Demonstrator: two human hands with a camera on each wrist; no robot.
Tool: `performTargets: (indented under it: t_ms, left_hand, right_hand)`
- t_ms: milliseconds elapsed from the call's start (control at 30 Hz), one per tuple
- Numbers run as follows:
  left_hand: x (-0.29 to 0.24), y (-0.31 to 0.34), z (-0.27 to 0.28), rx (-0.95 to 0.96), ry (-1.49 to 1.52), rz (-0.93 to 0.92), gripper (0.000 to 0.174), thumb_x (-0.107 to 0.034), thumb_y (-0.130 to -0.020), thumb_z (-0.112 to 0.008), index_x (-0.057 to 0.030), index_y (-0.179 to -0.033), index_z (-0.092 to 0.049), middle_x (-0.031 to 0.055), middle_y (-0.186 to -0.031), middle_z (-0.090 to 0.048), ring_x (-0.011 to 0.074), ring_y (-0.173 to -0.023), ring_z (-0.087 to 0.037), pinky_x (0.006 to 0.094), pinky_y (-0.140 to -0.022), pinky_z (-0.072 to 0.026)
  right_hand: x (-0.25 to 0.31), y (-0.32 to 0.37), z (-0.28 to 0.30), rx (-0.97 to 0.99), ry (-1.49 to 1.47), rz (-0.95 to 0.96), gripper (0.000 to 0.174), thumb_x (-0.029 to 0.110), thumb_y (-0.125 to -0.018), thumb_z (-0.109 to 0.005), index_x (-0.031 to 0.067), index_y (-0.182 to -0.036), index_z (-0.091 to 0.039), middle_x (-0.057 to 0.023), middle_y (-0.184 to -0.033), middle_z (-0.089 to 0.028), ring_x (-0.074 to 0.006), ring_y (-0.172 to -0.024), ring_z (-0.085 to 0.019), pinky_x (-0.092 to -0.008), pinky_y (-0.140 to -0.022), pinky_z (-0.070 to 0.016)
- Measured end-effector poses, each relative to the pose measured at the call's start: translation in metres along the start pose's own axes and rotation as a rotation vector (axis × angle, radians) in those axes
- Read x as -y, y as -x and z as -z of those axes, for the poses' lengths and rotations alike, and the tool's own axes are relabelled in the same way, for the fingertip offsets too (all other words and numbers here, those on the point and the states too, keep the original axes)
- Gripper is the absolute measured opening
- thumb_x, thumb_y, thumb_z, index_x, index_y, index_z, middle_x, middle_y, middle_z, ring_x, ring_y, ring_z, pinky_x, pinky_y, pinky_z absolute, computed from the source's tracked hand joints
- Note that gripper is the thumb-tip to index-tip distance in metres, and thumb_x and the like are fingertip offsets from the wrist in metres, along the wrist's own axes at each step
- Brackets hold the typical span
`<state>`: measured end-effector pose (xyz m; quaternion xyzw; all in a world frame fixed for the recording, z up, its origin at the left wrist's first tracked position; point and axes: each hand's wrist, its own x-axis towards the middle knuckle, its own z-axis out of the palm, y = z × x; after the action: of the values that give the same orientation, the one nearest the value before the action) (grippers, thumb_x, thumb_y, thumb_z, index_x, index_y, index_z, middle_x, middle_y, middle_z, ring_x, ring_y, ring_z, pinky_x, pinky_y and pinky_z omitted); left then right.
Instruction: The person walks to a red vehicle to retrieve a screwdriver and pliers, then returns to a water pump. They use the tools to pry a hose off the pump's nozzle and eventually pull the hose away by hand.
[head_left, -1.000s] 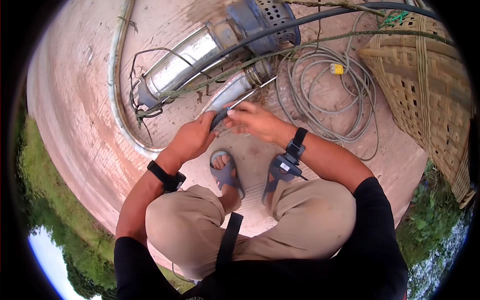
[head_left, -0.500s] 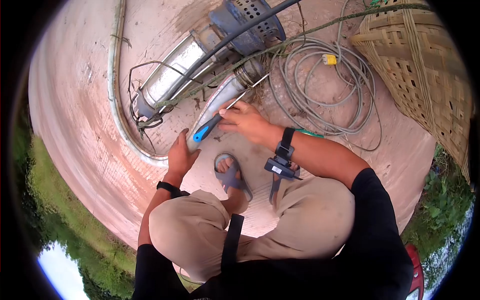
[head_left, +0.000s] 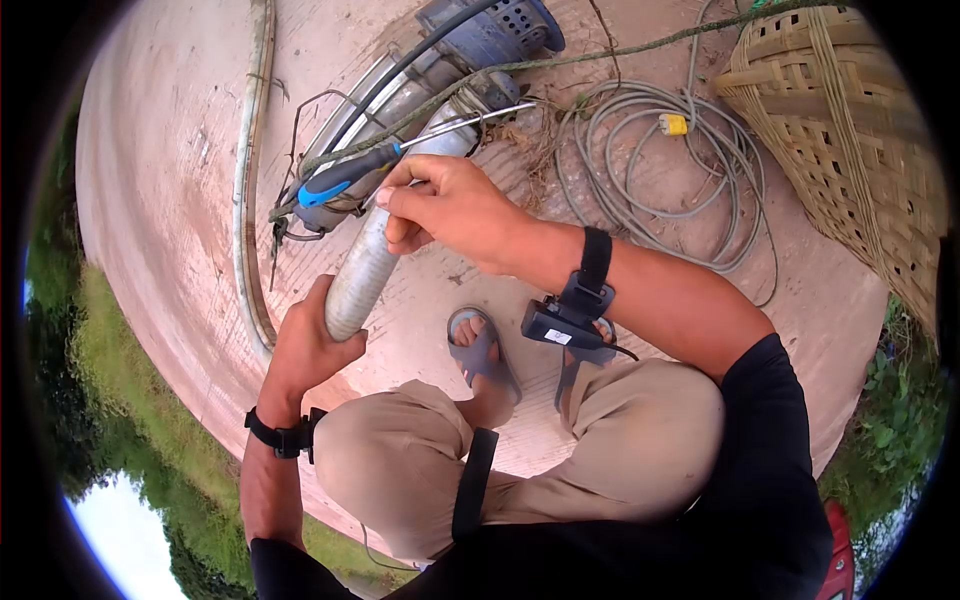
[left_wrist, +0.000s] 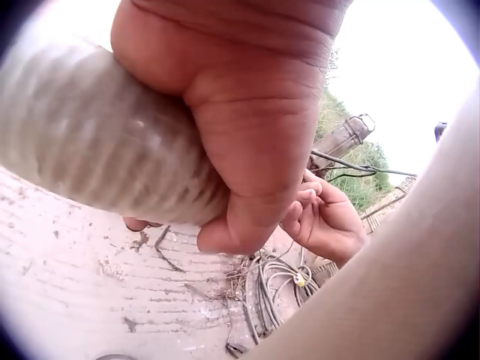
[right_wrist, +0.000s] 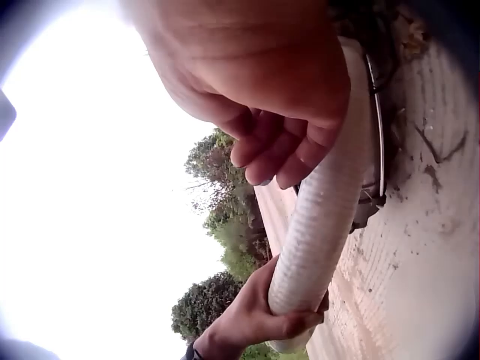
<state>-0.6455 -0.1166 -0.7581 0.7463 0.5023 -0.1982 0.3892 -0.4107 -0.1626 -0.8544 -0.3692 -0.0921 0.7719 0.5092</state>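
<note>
A pale ribbed hose (head_left: 362,275) slants from my left hand (head_left: 303,340) up to the pump (head_left: 400,110). My left hand grips the hose's lower end, and in the left wrist view its thumb curls over the ridges. My right hand (head_left: 455,215) is over the hose farther up, fingers bent and thumb beside the index finger. Right along its far side runs a screwdriver (head_left: 350,177) with a blue and black handle, its shaft crossing over the hose. I cannot tell whether the right hand holds it. No screwdriver shows below the curled fingers (right_wrist: 289,154) in the right wrist view.
A coil of grey cable (head_left: 660,190) with a yellow plug (head_left: 673,124) lies to the right of the pump. Beyond it stands a woven basket (head_left: 850,170). A rope (head_left: 590,62) stretches across the pump. Another pipe (head_left: 252,170) lies on the concrete at left.
The left hand has gone from beside the screwdriver handle to gripping the hose end, which is now raised. The screwdriver has shifted up and left and lies flatter across the view, beyond the right hand.
</note>
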Motion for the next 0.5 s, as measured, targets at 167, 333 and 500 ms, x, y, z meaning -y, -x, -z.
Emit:
performTargets:
  t_ms: [167,333,500]
  left_hand:
    - [0.020,-0.007,-0.013,-0.012,0.008,-0.029,0.056,-0.017,-0.069,-0.077,0.0002,-0.117,-0.054,0.0276,-0.086,-0.067,0.0470,-0.086,-0.067,0.0479,-0.074,-0.0531]
    - [0.026,-0.014,-0.023,-0.006,-0.015,-0.027,0.060,-0.017,-0.068,-0.077,-0.0003,-0.120,-0.055,0.0279,-0.089,-0.068,0.0475,-0.088,-0.066,0.0487,-0.076,-0.0533]
    - [0.041,-0.020,-0.032,-0.030,-0.023,-0.046,0.060,-0.017,-0.067,-0.076,-0.0011,-0.122,-0.056,0.0275,-0.090,-0.068,0.0476,-0.088,-0.066,0.0492,-0.077,-0.0537]
  right_hand:
    - [-0.008,0.002,0.001,-0.075,1.263,0.605,0.019,0.001,-0.088,-0.061,-0.0012,-0.107,-0.058,-0.0131,-0.091,-0.063,-0.0285,-0.083,-0.066,-0.0403,-0.075,-0.0549]
    - [-0.010,-0.025,-0.012,-0.027,1.624,1.033,0.026,0.013,-0.081,-0.064,0.0021,-0.105,-0.063,-0.0107,-0.094,-0.062,-0.0284,-0.089,-0.062,-0.0405,-0.074,-0.0507]
    - [-0.012,-0.040,-0.038,0.045,2.064,0.975,0.020,0.018,-0.077,-0.065,0.0079,-0.094,-0.066,-0.0051,-0.087,-0.059,-0.0213,-0.086,-0.061,-0.0292,-0.068,-0.0448]
